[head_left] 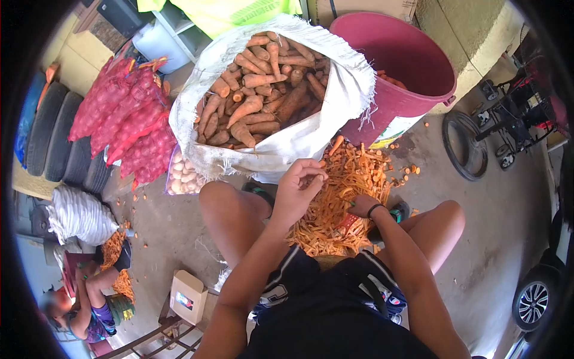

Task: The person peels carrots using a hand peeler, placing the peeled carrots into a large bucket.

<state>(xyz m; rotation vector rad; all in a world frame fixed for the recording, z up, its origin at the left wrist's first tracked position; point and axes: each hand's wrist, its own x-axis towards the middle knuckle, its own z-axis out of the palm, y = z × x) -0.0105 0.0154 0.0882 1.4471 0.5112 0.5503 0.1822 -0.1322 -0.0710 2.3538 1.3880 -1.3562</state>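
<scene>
A large white sack (pixel 353 78) stands open in front of me, full of unpeeled carrots (pixel 257 107). Between my knees lies a heap of orange peelings (pixel 335 209). My left hand (pixel 302 185) is raised over the left side of this heap, fingers curled with thumb and fingertips close together; nothing clear shows between them. Low over the heap's right side, my right hand (pixel 362 206) is closed round something small with a green part, which I cannot make out. A red piece (pixel 348 222) lies just below it among the peelings.
A maroon bin (pixel 394 54) with some carrots inside is behind the sack at right. Red net bags (pixel 128 113) and tyres (pixel 54 131) are at left. Another person (pixel 89 305) sits at lower left. A wheel (pixel 465 146) and carrot ends (pixel 409 172) lie at right.
</scene>
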